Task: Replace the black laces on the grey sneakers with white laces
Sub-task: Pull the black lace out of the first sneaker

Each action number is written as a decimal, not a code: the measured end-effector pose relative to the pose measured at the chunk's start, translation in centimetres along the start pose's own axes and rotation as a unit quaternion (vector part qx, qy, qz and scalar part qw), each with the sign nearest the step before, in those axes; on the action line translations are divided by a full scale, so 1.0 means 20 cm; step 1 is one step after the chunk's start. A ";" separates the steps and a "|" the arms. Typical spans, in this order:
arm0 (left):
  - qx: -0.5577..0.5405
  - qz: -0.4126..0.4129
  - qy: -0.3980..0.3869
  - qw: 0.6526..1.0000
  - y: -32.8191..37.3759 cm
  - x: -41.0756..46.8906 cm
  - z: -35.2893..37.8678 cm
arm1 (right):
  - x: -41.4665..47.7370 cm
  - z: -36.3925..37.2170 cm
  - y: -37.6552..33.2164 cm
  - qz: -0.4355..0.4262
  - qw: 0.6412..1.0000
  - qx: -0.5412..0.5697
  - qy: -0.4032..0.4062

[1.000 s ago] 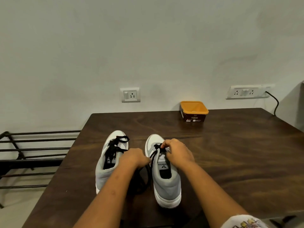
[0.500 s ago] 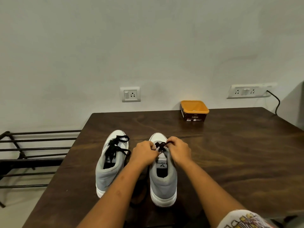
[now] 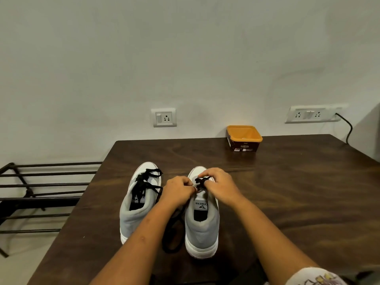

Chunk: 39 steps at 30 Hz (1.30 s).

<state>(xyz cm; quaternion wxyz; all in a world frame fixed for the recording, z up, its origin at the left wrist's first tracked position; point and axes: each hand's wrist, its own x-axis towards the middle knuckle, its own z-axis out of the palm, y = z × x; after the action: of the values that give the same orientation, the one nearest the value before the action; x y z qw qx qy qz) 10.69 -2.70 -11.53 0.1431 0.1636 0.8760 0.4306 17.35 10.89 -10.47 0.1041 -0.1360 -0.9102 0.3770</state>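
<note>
In the head view, take the container first. An orange tub (image 3: 244, 138) with a dark labelled wall stands at the far edge of the table (image 3: 287, 192), right of its middle and close to the wall. Its top is open, and something pale lies at its bottom, too small to tell what. The two grey sneakers stand side by side on the left half of the table, nearer its near edge, with heels toward you and toes toward the far edge. The left sneaker (image 3: 139, 210), close to the left edge, has a white toe and sole. Its black lace (image 3: 147, 182) is threaded loosely, with loops hanging over both sides. The right sneaker (image 3: 202, 223) shows a bare white tongue with a printed label. Its own lace (image 3: 202, 179) sits only at the toe-end eyelets, and a loose lace tail (image 3: 171, 239) lies in a loop on the table between the shoes. Your left hand (image 3: 177, 191) has its fingers curled and pinches that lace just beside the tongue. Your right hand (image 3: 220, 186) arches over the toe end and pinches the same lace with its fingertips. Two wall sockets (image 3: 164, 117) sit above the far edge, and a metal rack (image 3: 41, 194) stands beyond the left edge.
</note>
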 end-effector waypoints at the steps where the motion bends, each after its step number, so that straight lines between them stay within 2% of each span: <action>1: -0.005 -0.004 -0.003 1.000 0.00 0.00 0.00 | 0.00 0.01 -0.02 -0.019 0.997 -0.077 -0.013; 3: -0.032 -0.014 -0.009 0.999 -0.01 0.00 -0.01 | -0.01 0.02 -0.04 -0.036 0.979 -0.203 0.001; 6: -0.067 -0.027 -0.016 0.997 -0.02 0.01 0.00 | 0.00 0.04 -0.02 -0.046 0.970 -0.231 0.065; 8: -0.080 -0.029 -0.014 0.996 -0.02 0.01 0.00 | 0.02 0.05 -0.01 -0.018 0.984 -0.153 0.091; 10: -0.098 -0.038 -0.017 0.994 -0.01 0.00 0.00 | 0.05 0.04 0.00 0.040 0.982 0.033 0.180; 11: -0.103 -0.044 -0.018 0.994 0.00 -0.01 -0.01 | 0.06 0.01 0.01 0.087 0.950 0.169 0.249; 12: -0.107 -0.048 -0.019 0.993 0.00 -0.01 -0.01 | 0.07 -0.02 0.01 0.146 0.887 0.319 0.301; 13: -0.107 -0.051 -0.018 0.993 0.00 -0.01 -0.01 | 0.06 -0.05 0.00 0.200 0.810 0.451 0.317; 14: -0.106 -0.051 -0.016 0.993 0.00 0.00 -0.01 | 0.05 -0.07 0.01 0.230 0.751 0.537 0.306; 15: -0.103 -0.051 -0.015 0.993 0.00 0.00 0.00 | 0.03 -0.09 0.02 0.242 0.728 0.574 0.285; 16: -0.100 -0.049 -0.015 0.994 -0.01 0.00 0.00 | 0.03 -0.09 0.02 0.239 0.743 0.570 0.258; 17: -0.099 -0.049 -0.015 0.994 -0.01 0.00 0.00 | 0.02 -0.09 0.02 0.215 0.793 0.524 0.223; 19: -0.104 -0.052 -0.014 0.993 -0.01 0.00 0.00 | 0.01 -0.07 0.01 0.118 0.942 0.292 0.118; 20: -0.105 -0.052 -0.010 0.993 -0.01 0.00 0.00 | 0.00 -0.06 0.00 0.059 0.986 0.144 0.061; 21: -0.106 -0.054 -0.006 0.993 -0.01 0.00 0.00 | 0.01 -0.03 -0.01 0.009 1.000 0.018 -0.001; 22: -0.107 -0.053 -0.006 0.993 -0.02 0.00 0.00 | 0.01 -0.02 -0.02 -0.018 0.995 -0.084 -0.051; 24: -0.115 -0.056 -0.011 0.992 -0.01 0.00 0.00 | 0.00 0.01 -0.05 -0.023 0.973 -0.218 -0.077; 25: -0.118 -0.058 -0.013 0.991 -0.01 0.00 0.00 | 0.00 0.02 -0.06 -0.020 0.969 -0.239 -0.062; 27: -0.127 -0.057 -0.016 0.990 -0.01 0.01 0.01 | 0.02 0.02 -0.04 -0.016 0.978 -0.204 -0.023; 29: -0.130 -0.058 -0.015 0.990 0.00 0.01 0.01 | 0.04 0.00 -0.01 0.007 0.997 -0.060 0.051; 30: -0.137 -0.060 -0.013 0.989 0.00 0.01 0.01 | 0.05 -0.02 0.00 0.023 0.994 0.038 0.101; 31: -0.140 -0.061 -0.013 0.988 0.00 0.01 0.01 | 0.05 -0.04 0.00 0.048 0.973 0.167 0.155; 32: -0.139 -0.061 -0.013 0.988 0.00 0.01 0.00 | 0.05 -0.07 -0.01 0.073 0.927 0.314 0.191; 33: -0.137 -0.062 -0.013 0.989 0.00 0.01 0.00 | 0.04 -0.10 -0.02 0.093 0.867 0.445 0.203; 34: -0.132 -0.063 -0.013 0.989 0.00 0.02 0.00 | 0.03 -0.12 -0.03 0.103 0.814 0.537 0.198; 35: -0.125 -0.062 -0.015 0.990 -0.01 0.02 -0.01 | 0.02 -0.14 -0.02 0.105 0.784 0.584 0.182; 36: -0.116 -0.057 -0.016 0.991 -0.02 0.02 0.00 | 0.01 -0.15 -0.02 0.107 0.779 0.596 0.162; 37: -0.106 -0.047 -0.016 0.993 -0.01 0.01 0.00 | 0.00 -0.15 -0.01 0.114 0.797 0.575 0.142; 39: -0.046 -0.010 -0.020 0.999 0.00 0.00 0.00 | 0.00 -0.13 0.02 0.155 0.870 0.453 0.118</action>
<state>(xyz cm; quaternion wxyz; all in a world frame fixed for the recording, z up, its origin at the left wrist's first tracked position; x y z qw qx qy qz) 10.68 -2.75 -11.46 0.1722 0.1560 0.8538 0.4658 18.21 12.77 -8.93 0.2014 -0.2569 -0.5872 0.7407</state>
